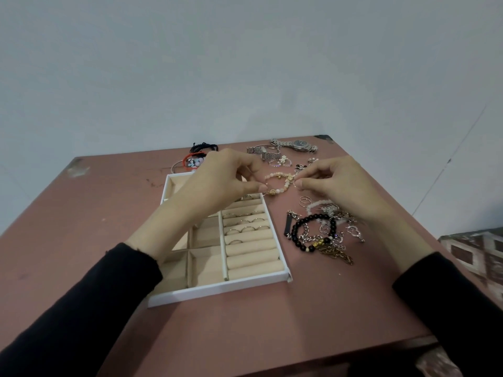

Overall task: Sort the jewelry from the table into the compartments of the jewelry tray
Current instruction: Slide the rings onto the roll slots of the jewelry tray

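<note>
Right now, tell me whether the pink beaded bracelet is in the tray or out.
Out: the left hand and right hand pinch the bracelet beside the tray.

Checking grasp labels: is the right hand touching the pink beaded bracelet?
Touching. In the head view, the right hand pinches the pink beaded bracelet at its right end between thumb and forefinger. The left hand pinches the other end.

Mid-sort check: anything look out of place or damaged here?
The chains right of the jewelry tray lie tangled in a heap with the black bead bracelet; lifting one would likely drag others. The tray's near right corner looks split. Nothing else stands out.
</note>
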Motion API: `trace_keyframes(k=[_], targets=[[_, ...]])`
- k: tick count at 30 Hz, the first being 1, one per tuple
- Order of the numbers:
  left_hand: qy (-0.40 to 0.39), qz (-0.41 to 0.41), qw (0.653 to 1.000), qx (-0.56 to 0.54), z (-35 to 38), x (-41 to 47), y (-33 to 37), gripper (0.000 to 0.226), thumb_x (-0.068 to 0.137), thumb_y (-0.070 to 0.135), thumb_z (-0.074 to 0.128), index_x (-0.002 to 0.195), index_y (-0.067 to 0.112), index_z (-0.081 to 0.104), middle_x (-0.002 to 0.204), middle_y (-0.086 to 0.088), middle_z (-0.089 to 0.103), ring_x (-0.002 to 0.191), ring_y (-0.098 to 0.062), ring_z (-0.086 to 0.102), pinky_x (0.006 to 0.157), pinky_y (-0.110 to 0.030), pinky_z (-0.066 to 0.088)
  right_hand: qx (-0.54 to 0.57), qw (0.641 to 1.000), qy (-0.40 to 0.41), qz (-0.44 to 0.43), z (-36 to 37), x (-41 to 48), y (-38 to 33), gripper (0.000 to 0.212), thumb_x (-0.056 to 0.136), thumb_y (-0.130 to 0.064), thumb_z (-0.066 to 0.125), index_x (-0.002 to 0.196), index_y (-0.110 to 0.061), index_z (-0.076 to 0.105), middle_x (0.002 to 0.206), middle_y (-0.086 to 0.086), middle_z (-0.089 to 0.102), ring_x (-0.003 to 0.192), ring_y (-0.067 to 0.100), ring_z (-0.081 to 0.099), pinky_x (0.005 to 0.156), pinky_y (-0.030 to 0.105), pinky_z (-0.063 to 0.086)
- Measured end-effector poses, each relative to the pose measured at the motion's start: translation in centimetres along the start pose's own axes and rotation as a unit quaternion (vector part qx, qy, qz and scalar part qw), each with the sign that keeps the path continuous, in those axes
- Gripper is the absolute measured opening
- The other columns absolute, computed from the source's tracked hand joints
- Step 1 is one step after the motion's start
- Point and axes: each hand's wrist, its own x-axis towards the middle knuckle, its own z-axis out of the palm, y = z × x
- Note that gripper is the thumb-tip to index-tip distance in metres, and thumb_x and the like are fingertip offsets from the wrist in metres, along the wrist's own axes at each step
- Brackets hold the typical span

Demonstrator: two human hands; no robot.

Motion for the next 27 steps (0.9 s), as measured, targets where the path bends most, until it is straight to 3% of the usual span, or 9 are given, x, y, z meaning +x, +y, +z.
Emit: trace_keyframes(k=[2, 7, 12, 14, 16, 20, 27], targets=[[0.002, -0.006, 1.000, -0.003, -0.1, -0.5, 0.1, 0.012, 0.073, 0.024, 0.077, 0.069, 0.026, 0.066, 0.063, 0.014, 0.058, 0.057, 0.009, 0.049, 0.056, -0.006, 0.036, -0.008, 1.000, -0.002, -0.002, 0.1, -0.1, -0.2, 0.006, 0.076, -0.015, 0.074, 0.083, -0.016, 0.075, 0.075, 0.002, 0.072, 0.060, -0.001, 0.060, 0.064, 0.018, 0.050], [0.017, -0.017, 1.000, -0.018, -0.2, -1.7, 0.2, 0.023, 0.074, 0.023, 0.076, 0.062, 0.035, 0.060, 0.064, 0.013, 0.060, 0.062, 0.002, 0.049, 0.059, -0.007, 0.037, 0.011, 1.000, -0.024, -0.017, 0.8, -0.8, -0.8, 0.004, 0.076, -0.015, 0.075, 0.079, -0.018, 0.074, 0.075, 0.005, 0.073, 0.072, 0.012, 0.064, 0.072, 0.032, 0.054], [0.023, -0.026, 0.998, -0.054, -0.5, -4.2, 0.2, 0.011, 0.075, 0.019, 0.076, 0.070, 0.024, 0.068, 0.068, 0.007, 0.065, 0.062, -0.001, 0.047, 0.059, -0.010, 0.037, 0.067, 0.995, -0.059, -0.040, 2.1, -1.9, -2.0, 0.006, 0.075, -0.010, 0.075, 0.075, -0.015, 0.072, 0.068, -0.005, 0.070, 0.063, 0.009, 0.059, 0.060, 0.018, 0.049], [0.026, -0.026, 0.997, -0.074, -0.4, -5.2, 0.1, 0.008, 0.074, 0.017, 0.076, 0.072, 0.020, 0.069, 0.069, 0.004, 0.066, 0.061, -0.002, 0.046, 0.056, -0.010, 0.036, 0.068, 0.994, -0.064, -0.053, 2.8, -2.4, -2.2, 0.009, 0.075, -0.008, 0.075, 0.072, -0.015, 0.069, 0.076, 0.005, 0.071, 0.070, 0.024, 0.063, 0.069, 0.029, 0.053], [0.025, -0.027, 0.996, -0.078, 0.0, -6.0, 0.1, 0.011, 0.074, 0.017, 0.076, 0.070, 0.023, 0.068, 0.068, 0.006, 0.066, 0.061, -0.002, 0.047, 0.055, -0.011, 0.036, 0.063, 0.993, -0.073, -0.075, 3.4, -2.9, -2.5, 0.015, 0.076, -0.006, 0.073, 0.068, -0.016, 0.065, 0.080, 0.010, 0.070, 0.071, 0.021, 0.064, 0.073, 0.030, 0.053], [0.042, -0.028, 0.999, -0.020, 0.8, -6.8, 0.3, 0.010, 0.074, 0.020, 0.076, 0.070, 0.025, 0.068, 0.062, 0.015, 0.058, 0.065, 0.001, 0.049, 0.062, -0.013, 0.037, 0.055, 0.991, -0.081, -0.087, 4.0, -3.6, -2.8, 0.022, 0.077, -0.003, 0.070, 0.065, -0.017, 0.059, 0.072, 0.015, 0.066, 0.058, 0.016, 0.053, 0.054, 0.022, 0.045], [0.035, 0.012, 0.998, 0.055, 1.3, -7.4, 0.3, 0.004, 0.077, 0.025, 0.072, 0.077, 0.021, 0.071, 0.062, 0.022, 0.046, 0.071, -0.001, 0.040, 0.072, -0.030, 0.041, 0.056, 0.992, -0.073, -0.087, 3.9, -3.6, -2.6, 0.020, 0.077, -0.003, 0.071, 0.065, -0.016, 0.060, 0.074, 0.019, 0.065, 0.060, 0.019, 0.049, 0.059, 0.033, 0.042]])
